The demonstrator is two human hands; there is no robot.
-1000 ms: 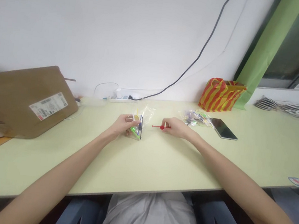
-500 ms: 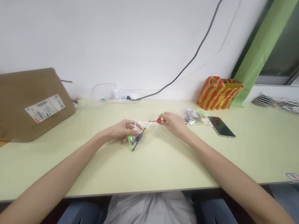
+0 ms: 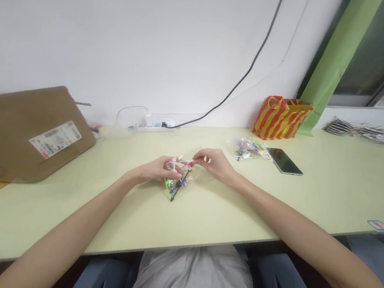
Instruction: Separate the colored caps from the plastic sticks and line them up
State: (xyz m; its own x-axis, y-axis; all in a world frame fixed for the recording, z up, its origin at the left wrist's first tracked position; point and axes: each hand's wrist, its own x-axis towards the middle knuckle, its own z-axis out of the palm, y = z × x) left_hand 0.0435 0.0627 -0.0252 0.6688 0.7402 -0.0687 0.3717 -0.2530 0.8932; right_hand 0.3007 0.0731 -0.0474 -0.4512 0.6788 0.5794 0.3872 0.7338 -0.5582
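Pale tabletop [image 3: 225, 213]; parts [image 3: 179, 184] in held bag [image 3: 192, 176] mostly indistinct

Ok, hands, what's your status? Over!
Left hand: grip on clear bag. Right hand: red piece pinched, right at the bag. Second bag, tablet: off right, not between hands.

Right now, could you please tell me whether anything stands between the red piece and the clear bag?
Nothing visible does: the red piece, pinched by the right hand, is right at the clear bag in the left hand. Whether it is inside, I cannot tell.
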